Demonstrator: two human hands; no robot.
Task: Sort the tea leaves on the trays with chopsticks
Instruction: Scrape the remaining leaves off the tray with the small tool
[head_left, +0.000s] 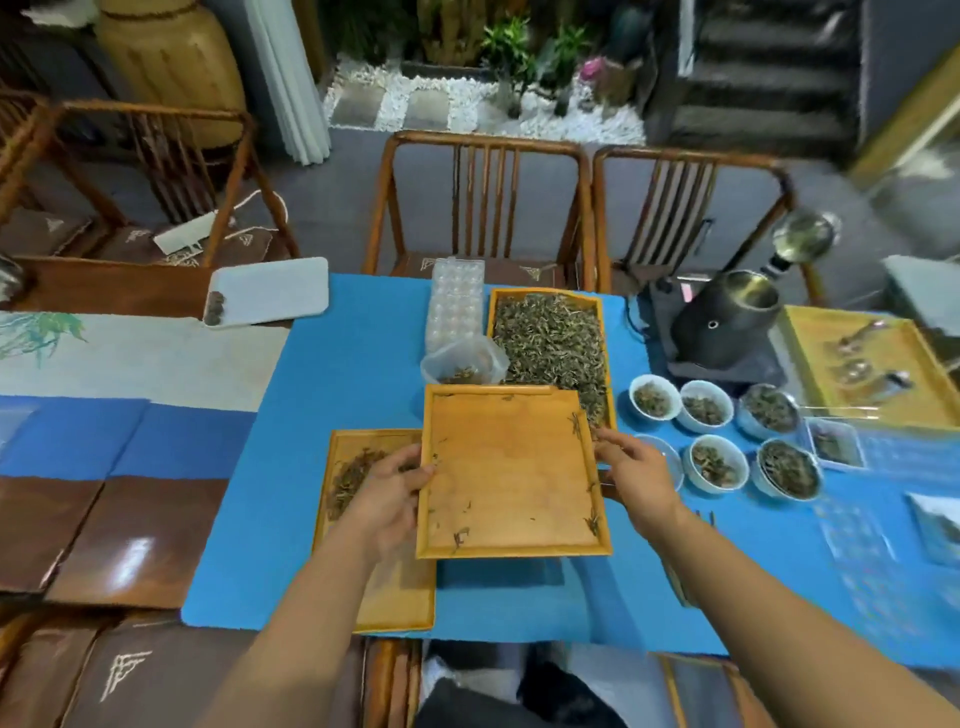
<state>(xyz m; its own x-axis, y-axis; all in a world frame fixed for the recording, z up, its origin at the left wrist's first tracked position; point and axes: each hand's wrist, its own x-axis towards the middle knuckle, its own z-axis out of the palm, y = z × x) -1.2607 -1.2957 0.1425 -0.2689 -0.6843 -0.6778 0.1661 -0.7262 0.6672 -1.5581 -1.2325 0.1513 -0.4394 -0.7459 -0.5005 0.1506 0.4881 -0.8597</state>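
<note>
I hold a nearly bare wooden tray (511, 470) above the blue cloth, with only a few stray tea leaves along its edges. My left hand (387, 491) grips its left rim and my right hand (631, 470) grips its right rim. Below and to the left lies a second wooden tray (400, 597) with a small pile of dark tea leaves (356, 467), partly hidden by my left hand. Behind stands a third tray (493, 312) heaped with green-grey tea leaves (553, 345). A pair of dark sticks, perhaps chopsticks (705, 519), lies by my right wrist.
Several white bowls (719, 460) of tea samples stand to the right. A clear plastic cup (465, 361) and an egg-style plastic tray (454, 301) sit behind the held tray. A black kettle (724, 322) and a yellow tray (810, 353) lie far right. Wooden chairs (480, 202) line the far edge.
</note>
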